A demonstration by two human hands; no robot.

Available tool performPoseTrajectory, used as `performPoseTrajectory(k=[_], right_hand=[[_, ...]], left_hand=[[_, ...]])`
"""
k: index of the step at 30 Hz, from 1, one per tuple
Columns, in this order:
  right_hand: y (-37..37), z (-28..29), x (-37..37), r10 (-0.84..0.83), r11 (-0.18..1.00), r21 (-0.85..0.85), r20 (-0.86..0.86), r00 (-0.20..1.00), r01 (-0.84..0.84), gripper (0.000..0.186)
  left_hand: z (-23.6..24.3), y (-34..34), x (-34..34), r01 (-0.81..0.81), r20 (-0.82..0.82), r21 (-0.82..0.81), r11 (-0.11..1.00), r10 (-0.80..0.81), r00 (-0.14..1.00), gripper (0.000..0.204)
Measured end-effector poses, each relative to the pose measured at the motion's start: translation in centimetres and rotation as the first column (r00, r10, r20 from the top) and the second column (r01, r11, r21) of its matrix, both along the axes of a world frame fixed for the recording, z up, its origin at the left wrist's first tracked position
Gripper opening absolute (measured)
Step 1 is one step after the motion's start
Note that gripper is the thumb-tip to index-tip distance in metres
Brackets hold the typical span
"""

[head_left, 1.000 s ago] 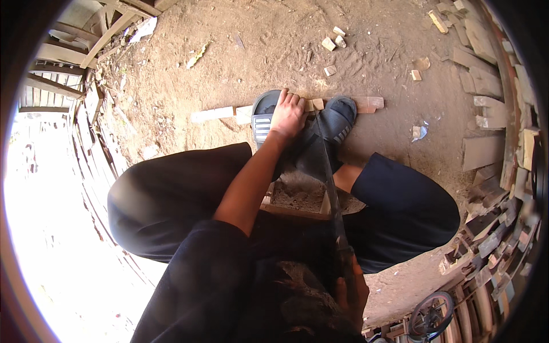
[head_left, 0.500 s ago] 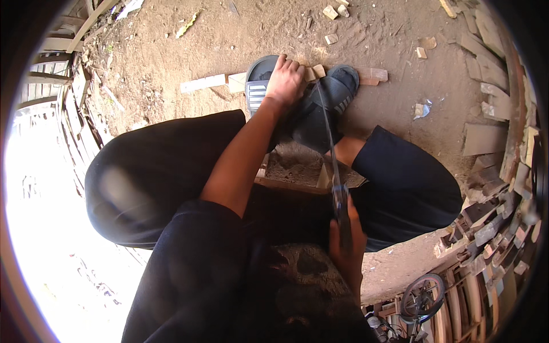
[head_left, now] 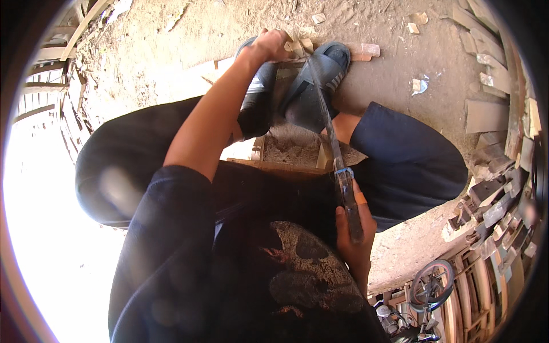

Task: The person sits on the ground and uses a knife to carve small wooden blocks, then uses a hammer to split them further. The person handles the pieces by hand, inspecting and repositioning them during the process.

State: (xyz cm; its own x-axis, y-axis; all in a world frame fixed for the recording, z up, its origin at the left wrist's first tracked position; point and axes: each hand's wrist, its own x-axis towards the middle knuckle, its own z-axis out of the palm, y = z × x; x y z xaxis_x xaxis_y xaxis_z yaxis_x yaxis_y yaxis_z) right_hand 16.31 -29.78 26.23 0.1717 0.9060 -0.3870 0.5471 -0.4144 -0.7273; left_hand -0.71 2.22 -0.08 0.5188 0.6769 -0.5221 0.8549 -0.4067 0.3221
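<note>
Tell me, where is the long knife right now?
In the head view, the long knife is right of centre, gripped by the right hand, its blade reaching up to the small wood piece by the left hand.

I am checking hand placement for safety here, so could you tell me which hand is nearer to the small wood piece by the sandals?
Left. The left hand grips the small wood piece at the sandals; the right hand holds the knife handle near the body.

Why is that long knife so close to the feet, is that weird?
Yes. The right hand holds a long blade whose tip reaches the small wood piece gripped by the left hand, right above the slippers. Wood scraps litter the dirt.
</note>
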Motion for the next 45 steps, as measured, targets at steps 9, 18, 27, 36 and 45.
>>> performPoseTrajectory(k=[9, 18, 27, 36, 45], right_hand=[[1.1, 3.2, -1.5, -0.029, 0.996, -0.085, -0.082, 0.996, 0.022, 0.049], [2.2, 2.5, -0.7, -0.024, 0.991, -0.131, -0.099, 0.995, 0.011, 0.051], [0.6, 2.9, 0.0, 0.035, 0.995, -0.090, -0.016, 0.999, -0.037, 0.048], [3.2, 2.0, -0.4, -0.065, 0.950, -0.310, -0.115, 0.991, 0.026, 0.049], [3.6, 1.1, 0.1, -0.142, 0.928, -0.370, -0.240, 0.960, 0.045, 0.050]], left_hand=[[2.3, 1.8, 0.3, 0.062, 0.057, -0.145, 0.988, -0.054, 0.997, 0.055], [1.9, 2.5, -0.3, -0.045, 0.112, -0.120, 0.992, 0.059, 0.992, 0.053], [1.4, -1.4, 0.8, -0.004, -0.005, 0.114, 0.993, 0.004, 1.000, 0.044], [2.2, -1.6, 1.3, 0.030, -0.087, 0.094, 0.995, -0.022, 0.996, 0.046], [1.2, -0.4, 0.7, 0.100, -0.023, 0.072, 0.992, -0.099, 0.995, 0.054]])
